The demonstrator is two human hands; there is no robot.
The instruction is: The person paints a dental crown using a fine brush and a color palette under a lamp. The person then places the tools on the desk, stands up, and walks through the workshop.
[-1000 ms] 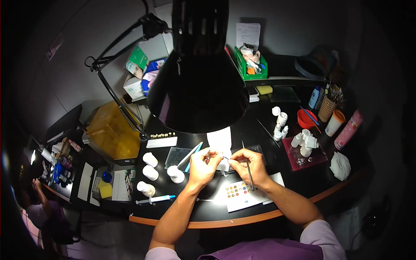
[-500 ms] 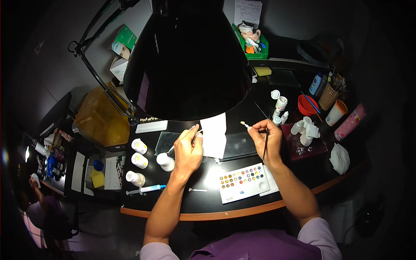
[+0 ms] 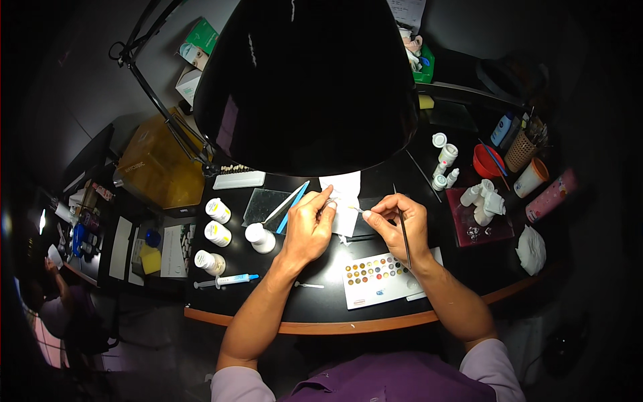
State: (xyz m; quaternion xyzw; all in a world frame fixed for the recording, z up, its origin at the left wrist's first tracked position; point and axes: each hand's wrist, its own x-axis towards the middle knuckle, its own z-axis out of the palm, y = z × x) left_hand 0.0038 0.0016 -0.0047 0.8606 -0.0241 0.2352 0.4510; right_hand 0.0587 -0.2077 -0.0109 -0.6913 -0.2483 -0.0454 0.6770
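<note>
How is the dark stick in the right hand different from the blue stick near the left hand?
The dark stick is held in the right hand; the blue stick lies beside the left hand. The dark stick looks thinner; the blue stick looks wider. Both are long and straight.

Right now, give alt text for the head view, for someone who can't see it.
A person's right hand holds a small pale-tipped stick and thin dark tool; the left hand is beside white paper on a black desk. A palette of coloured dots lies nearer the person, white bottles sit left, a black lamp hangs above.
</note>
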